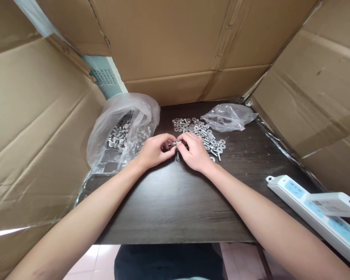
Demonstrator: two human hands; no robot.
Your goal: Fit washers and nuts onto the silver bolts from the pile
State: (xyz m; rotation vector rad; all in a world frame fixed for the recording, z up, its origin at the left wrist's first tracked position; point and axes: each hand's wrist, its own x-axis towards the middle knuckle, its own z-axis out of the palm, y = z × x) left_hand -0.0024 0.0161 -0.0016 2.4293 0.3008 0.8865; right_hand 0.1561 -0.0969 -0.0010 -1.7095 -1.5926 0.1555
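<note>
Between my two hands, at the middle of the table, is a small silver bolt (175,143), which seems to carry a nut or washer; fingers cover much of it. My left hand (156,150) pinches it from the left, thumb and fingertips together. From the right, my right hand (194,151) closes on its other end, fingertips almost meeting those of the left. Just below the fingers another bolt (178,157) lies on the dark table. Behind and beside my right hand spreads a loose pile of bolts, nuts and flat washers (202,132).
An open clear plastic bag (146,103) with many bolts (121,136) stands at the left. A crumpled clear bag (229,116) lies at the back right. A white power strip (297,198) with a plugged-in adapter (335,204) is at the right. Cardboard walls (177,46) surround the dark table (169,206).
</note>
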